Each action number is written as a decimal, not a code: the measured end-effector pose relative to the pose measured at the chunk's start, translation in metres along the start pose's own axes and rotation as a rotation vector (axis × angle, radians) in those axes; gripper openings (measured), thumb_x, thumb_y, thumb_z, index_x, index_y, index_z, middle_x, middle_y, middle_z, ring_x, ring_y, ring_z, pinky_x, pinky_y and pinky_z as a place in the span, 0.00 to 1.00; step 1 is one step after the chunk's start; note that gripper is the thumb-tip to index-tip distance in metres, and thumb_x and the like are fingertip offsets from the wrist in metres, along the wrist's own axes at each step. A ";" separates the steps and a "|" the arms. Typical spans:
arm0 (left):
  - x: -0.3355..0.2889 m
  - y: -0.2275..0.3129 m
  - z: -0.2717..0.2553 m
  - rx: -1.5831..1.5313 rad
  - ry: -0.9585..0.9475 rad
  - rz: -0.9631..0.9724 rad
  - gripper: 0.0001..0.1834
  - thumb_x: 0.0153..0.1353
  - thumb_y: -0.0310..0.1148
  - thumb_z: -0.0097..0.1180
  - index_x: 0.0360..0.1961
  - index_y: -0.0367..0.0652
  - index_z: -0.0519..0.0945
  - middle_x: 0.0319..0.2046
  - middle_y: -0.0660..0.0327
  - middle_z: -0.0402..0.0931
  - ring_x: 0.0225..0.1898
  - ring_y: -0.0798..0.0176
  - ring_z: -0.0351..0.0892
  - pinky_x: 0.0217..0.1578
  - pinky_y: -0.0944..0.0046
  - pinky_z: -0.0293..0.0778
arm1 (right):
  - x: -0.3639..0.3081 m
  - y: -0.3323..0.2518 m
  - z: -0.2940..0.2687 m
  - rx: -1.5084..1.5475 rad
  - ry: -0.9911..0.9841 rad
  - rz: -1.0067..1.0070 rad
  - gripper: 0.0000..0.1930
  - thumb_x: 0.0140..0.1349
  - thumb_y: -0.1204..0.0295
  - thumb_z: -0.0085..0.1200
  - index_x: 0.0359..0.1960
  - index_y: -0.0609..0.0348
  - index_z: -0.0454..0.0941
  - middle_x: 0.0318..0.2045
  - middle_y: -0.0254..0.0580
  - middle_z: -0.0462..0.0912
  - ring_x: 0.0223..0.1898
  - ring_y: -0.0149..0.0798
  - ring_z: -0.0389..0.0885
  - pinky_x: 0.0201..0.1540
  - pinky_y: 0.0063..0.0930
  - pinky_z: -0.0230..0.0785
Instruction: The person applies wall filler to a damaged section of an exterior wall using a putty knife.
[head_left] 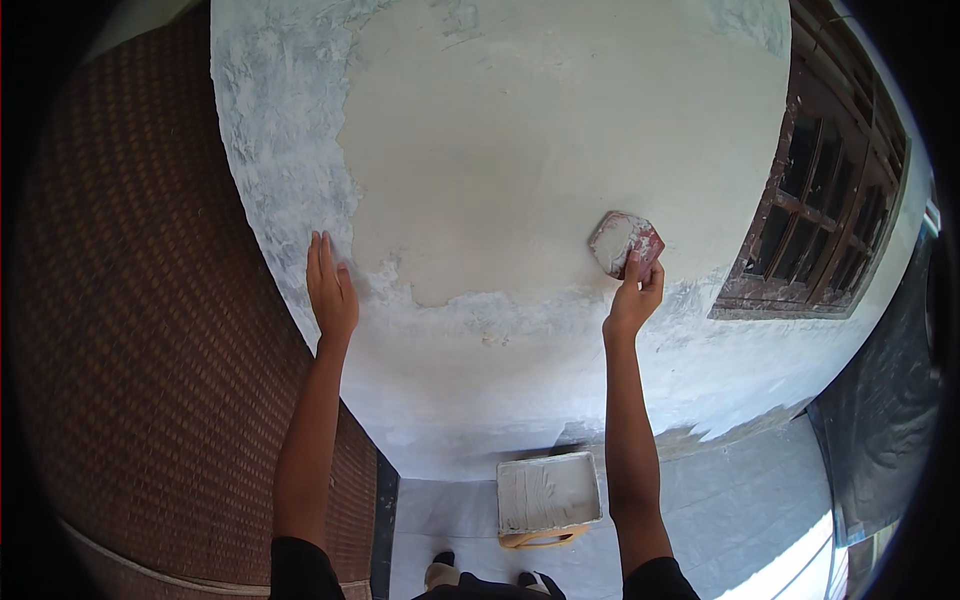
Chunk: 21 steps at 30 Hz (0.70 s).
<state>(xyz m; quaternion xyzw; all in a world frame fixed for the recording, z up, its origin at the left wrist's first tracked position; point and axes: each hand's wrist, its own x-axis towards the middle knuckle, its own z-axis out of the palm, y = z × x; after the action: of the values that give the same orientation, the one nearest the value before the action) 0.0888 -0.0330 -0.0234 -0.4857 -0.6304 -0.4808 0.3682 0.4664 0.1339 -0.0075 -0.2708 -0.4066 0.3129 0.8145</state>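
Observation:
In front of me rises a wall [470, 170] with a broad beige patch of smoothed putty over rough bluish-white paint. My right hand [636, 295] grips a flat, angular, dark red putty spreader [625, 243], smeared with pale putty. Its face is turned toward me and it lies close to or against the lower right part of the patch. Left of the patch, my left hand [330, 293] is stretched out with fingers straight, holding nothing. It rests on or just off the wall near its left edge; which of these I cannot tell.
A tray of pale putty [548, 492] stands below at the wall's foot, on a yellow stool [545, 538]. A brown woven panel [160, 300] borders the wall on the left. To the right are a brown wooden window [815, 215] and a dark sheet [880, 430]. Grey sheeting [715, 500] covers the floor.

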 end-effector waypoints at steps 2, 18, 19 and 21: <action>-0.024 0.013 0.001 -0.010 -0.043 -0.041 0.26 0.69 0.29 0.38 0.68 0.37 0.60 0.68 0.46 0.56 0.69 0.44 0.55 0.67 0.51 0.53 | 0.005 0.013 -0.028 0.039 -0.074 0.046 0.11 0.67 0.69 0.54 0.45 0.64 0.74 0.39 0.36 0.77 0.42 0.29 0.74 0.44 0.24 0.71; -0.325 0.122 0.039 -0.219 -0.657 -0.449 0.21 0.71 0.36 0.41 0.60 0.37 0.70 0.57 0.48 0.72 0.61 0.48 0.69 0.62 0.54 0.63 | -0.108 0.144 -0.255 -0.170 -0.557 0.685 0.12 0.70 0.67 0.51 0.48 0.60 0.74 0.29 0.29 0.79 0.28 0.21 0.71 0.31 0.20 0.63; -0.346 0.123 0.040 -0.235 -0.693 -0.473 0.21 0.71 0.36 0.41 0.60 0.37 0.70 0.57 0.48 0.72 0.61 0.49 0.69 0.62 0.55 0.63 | -0.121 0.156 -0.275 -0.250 -0.587 0.736 0.12 0.70 0.68 0.50 0.50 0.62 0.74 0.30 0.32 0.80 0.29 0.22 0.73 0.31 0.20 0.65; -0.386 0.128 0.045 -0.276 -0.747 -0.518 0.21 0.71 0.36 0.42 0.60 0.36 0.69 0.57 0.48 0.72 0.61 0.48 0.69 0.62 0.55 0.63 | -0.145 0.183 -0.316 -0.372 -0.610 0.799 0.14 0.70 0.69 0.50 0.52 0.63 0.74 0.33 0.35 0.82 0.29 0.22 0.75 0.30 0.18 0.67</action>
<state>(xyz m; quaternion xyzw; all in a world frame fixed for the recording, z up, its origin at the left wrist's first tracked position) 0.3115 -0.0812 -0.3634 -0.4965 -0.7503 -0.4285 -0.0837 0.6080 0.0897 -0.3715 -0.4409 -0.5387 0.5856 0.4153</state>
